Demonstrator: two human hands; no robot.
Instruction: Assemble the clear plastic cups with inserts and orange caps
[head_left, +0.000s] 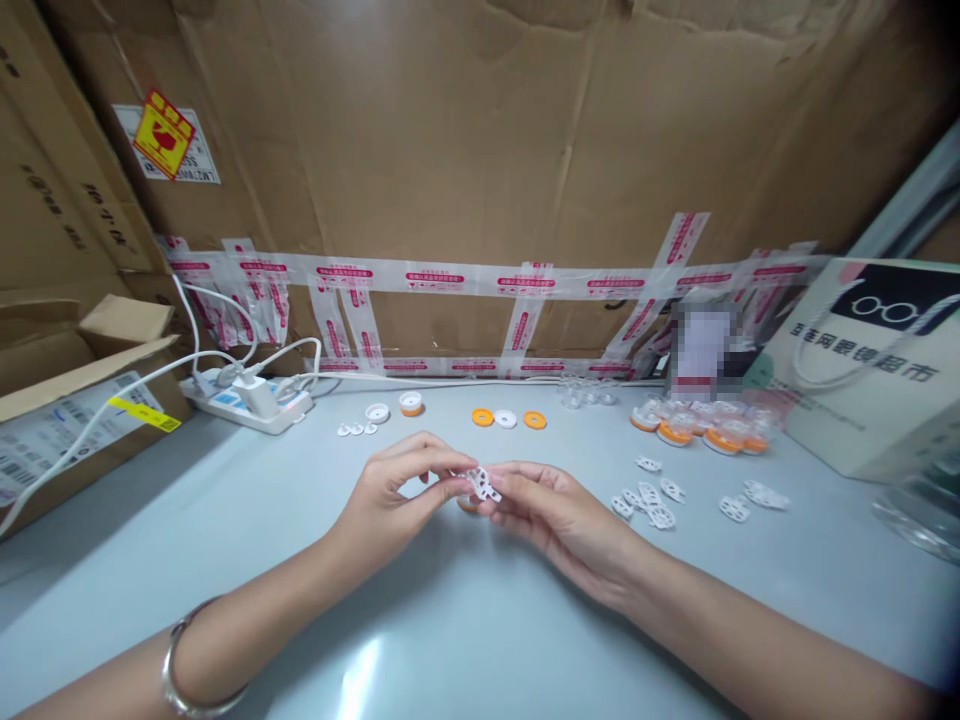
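The left hand point(409, 485) and the right hand point(559, 510) meet above the middle of the bench point(300, 610), each pinching a perforated white plastic piece point(484, 484) between thumb and fingers. Fingertips alone are used, probably because the piece is small and thin; whether it is one layer or several is unclear. Below it shows a bit of an orange part point(469, 506), mostly hidden, so I cannot tell whether it is held or resting on the bench.

Like lies with like, perhaps so that each sort is easy to pick out: loose perforated white pieces point(647, 495) to the right, orange and white discs point(505, 420) in a row on the far side, and three small white pegged discs point(357, 430) at far left, just near a white round cup point(377, 413) and an orange-banded cap point(411, 403).

The perforated pieces look stiff and matt, with rounded outlines. At far right, clear domed parts point(724, 425) gather over orange bases point(724, 442), glossy and smooth; more clear plastic domes point(589, 392) sit by the creased brown cardboard point(465, 130)
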